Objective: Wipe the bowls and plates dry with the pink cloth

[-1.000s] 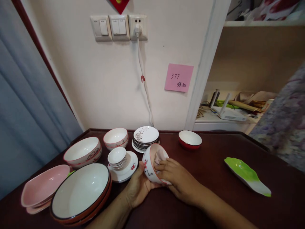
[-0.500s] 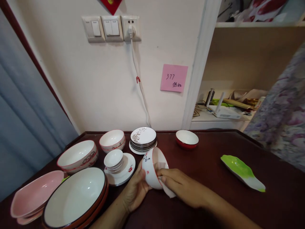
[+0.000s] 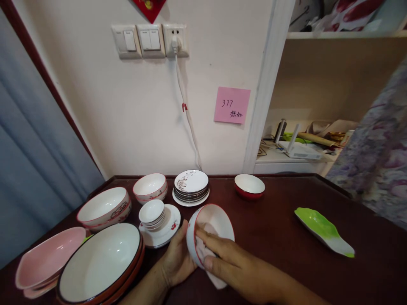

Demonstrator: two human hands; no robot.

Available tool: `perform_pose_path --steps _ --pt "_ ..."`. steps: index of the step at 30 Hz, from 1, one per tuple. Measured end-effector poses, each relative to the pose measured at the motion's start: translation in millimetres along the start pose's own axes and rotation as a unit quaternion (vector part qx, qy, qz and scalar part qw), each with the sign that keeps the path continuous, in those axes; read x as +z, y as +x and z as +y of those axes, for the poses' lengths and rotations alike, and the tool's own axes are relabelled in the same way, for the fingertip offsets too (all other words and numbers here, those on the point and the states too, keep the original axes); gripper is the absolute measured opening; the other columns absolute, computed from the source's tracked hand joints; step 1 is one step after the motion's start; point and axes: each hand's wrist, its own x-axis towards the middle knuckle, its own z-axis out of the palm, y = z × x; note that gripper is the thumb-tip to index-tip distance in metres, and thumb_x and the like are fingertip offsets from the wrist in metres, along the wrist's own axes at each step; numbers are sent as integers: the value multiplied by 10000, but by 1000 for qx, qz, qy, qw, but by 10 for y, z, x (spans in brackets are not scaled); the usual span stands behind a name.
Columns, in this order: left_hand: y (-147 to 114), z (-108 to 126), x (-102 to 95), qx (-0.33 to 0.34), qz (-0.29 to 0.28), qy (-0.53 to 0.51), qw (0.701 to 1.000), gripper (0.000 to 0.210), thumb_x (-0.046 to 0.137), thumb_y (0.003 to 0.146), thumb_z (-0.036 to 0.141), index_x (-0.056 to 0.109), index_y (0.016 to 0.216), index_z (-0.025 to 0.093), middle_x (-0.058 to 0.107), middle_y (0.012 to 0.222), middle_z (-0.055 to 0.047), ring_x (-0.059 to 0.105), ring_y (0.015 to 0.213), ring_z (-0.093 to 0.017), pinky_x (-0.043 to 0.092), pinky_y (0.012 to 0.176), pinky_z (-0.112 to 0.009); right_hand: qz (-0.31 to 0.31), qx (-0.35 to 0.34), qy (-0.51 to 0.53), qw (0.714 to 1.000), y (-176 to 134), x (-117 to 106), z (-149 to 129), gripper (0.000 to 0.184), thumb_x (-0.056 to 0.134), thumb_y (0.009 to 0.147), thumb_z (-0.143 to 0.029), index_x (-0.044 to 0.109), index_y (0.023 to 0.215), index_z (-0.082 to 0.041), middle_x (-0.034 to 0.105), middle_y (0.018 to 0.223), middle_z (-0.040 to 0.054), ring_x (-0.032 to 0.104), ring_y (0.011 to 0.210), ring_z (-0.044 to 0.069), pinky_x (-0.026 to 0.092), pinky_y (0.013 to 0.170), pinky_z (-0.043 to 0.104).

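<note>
A white bowl (image 3: 222, 220) with a red rim is tilted on its side above the table, its inside turned toward me and to the right. My left hand (image 3: 179, 258) grips it from the left and below, the thumb up along its outer wall. My right hand (image 3: 225, 258) presses a pale pinkish cloth (image 3: 218, 281) against the inside of the bowl, with the fingers in the bowl and the thumb near the rim. Part of the cloth hangs below the rim. Close to my left hand stands a stack of small white dishes (image 3: 151, 212) on white plates (image 3: 165, 237) with red flowers.
At the left are large brown-sided bowls (image 3: 101, 262), pink dishes (image 3: 51, 256) and two red-rimmed bowls. Stacked plates (image 3: 190, 182) stand at the back. A red bowl (image 3: 249, 186) and a green leaf-shaped dish (image 3: 322, 231) lie right on the dark table (image 3: 273, 228).
The bowl has turned so that its inside faces me more, and it sits slightly lower. My right hand has moved a little left and down, with the fingers deeper in the bowl.
</note>
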Motion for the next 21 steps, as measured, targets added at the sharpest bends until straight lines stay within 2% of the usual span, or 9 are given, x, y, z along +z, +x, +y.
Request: perform_pose_path --steps 2,4,6,8,11,12,14,17,21 --pt "-2 18 36 -5 4 -8 1000 684 336 897 602 622 1216 69 703 1132 -200 575 1180 -349 327 1046 -495 -33 -31 -27 999 -17 -22 -36 734 561 907 -435 190 1515 -257 189 1579 76 187 1449 268 211 1165 460" --pt "2 35 47 -15 -2 -14 1000 713 349 885 614 606 1235 48 707 1121 -207 572 1182 -356 315 1055 -497 -46 -82 -77 993 -16 -43 -3 847 710 793 -405 268 1499 -253 297 1547 92 305 1409 282 261 1150 438" --pt "15 44 27 -14 -6 -21 1000 722 363 878 618 578 1271 51 704 1135 -205 567 1190 -353 305 1064 -499 -32 -115 -147 982 6 -55 89 791 764 729 -294 414 1437 -260 451 1469 82 415 1349 274 279 1145 423" --pt "34 47 -14 9 -2 -27 1000 689 360 890 597 548 1314 86 695 1170 -189 555 1210 -338 294 1074 -500 8 -103 -228 968 47 -50 209 653 700 752 -193 508 1375 -235 488 1441 87 388 1366 278 258 1154 436" --pt "60 46 -73 56 0 -20 998 596 343 924 530 548 1326 141 688 1206 -158 535 1241 -306 277 1093 -493 63 -58 -315 945 123 -2 362 588 551 799 -120 495 1385 -134 374 1503 145 239 1430 317 195 1168 502" --pt "65 45 -83 64 -1 -17 998 576 338 931 515 565 1311 146 690 1207 -152 532 1246 -299 273 1099 -489 67 -48 -325 942 144 24 390 602 529 795 -109 478 1395 -109 355 1509 161 237 1428 328 187 1167 518" --pt "65 43 -79 66 -1 -9 998 560 343 932 503 609 1264 139 702 1184 -154 533 1246 -297 274 1102 -488 65 -36 -312 947 164 88 397 623 523 766 -91 486 1387 -102 377 1495 171 317 1396 334 213 1160 518" --pt "43 36 -29 64 25 13 998 568 396 907 531 665 1184 115 727 1114 -174 557 1213 -328 301 1084 -507 84 -41 -222 971 134 207 306 656 525 740 -78 477 1392 -135 447 1458 158 444 1323 308 340 1110 459" --pt "-1 23 37 79 92 59 991 495 500 868 517 736 1032 114 764 984 -160 618 1116 -349 357 1044 -496 145 -53 -37 987 65 346 183 750 548 810 -165 249 1497 -216 489 1435 114 549 1223 258 459 1008 375"
